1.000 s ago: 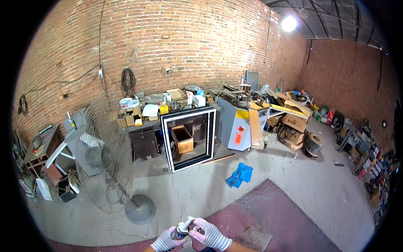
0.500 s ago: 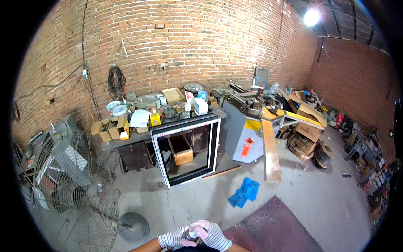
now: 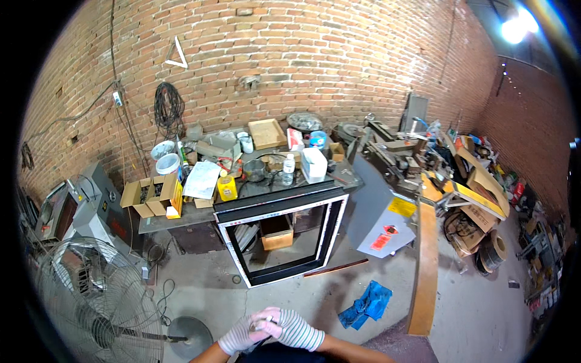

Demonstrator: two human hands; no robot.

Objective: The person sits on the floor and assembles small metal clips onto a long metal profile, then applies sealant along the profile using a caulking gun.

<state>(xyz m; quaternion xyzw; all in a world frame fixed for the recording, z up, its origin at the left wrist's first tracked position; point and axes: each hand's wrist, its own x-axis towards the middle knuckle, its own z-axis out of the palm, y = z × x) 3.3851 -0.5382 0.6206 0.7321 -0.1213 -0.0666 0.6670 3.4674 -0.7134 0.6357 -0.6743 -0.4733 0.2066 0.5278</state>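
Observation:
Both of my hands wear striped knit gloves with pink palms and meet low in the middle of the view. My left hand (image 3: 239,334) is closed, its fingers up against the other glove. Over its fingers lies my right hand (image 3: 287,328), closed too. A small greyish thing shows between them, mostly covered by the gloves, and I cannot make out its kind. Ahead of the hands, a black-and-white rectangular window frame (image 3: 244,261) leans upright against the workbench (image 3: 158,225).
On the bench stand a yellow bottle (image 3: 227,188), a clear bottle (image 3: 288,170) and open cardboard boxes (image 3: 158,196). A large floor fan (image 3: 100,302) is at left. Blue cloth (image 3: 367,304) lies on the floor. A grey machine (image 3: 381,209) and a long board (image 3: 423,272) stand at right.
The view has come closer to the bench, and the frame and bench look larger. My hands have closed further over the thing between them, which showed more before.

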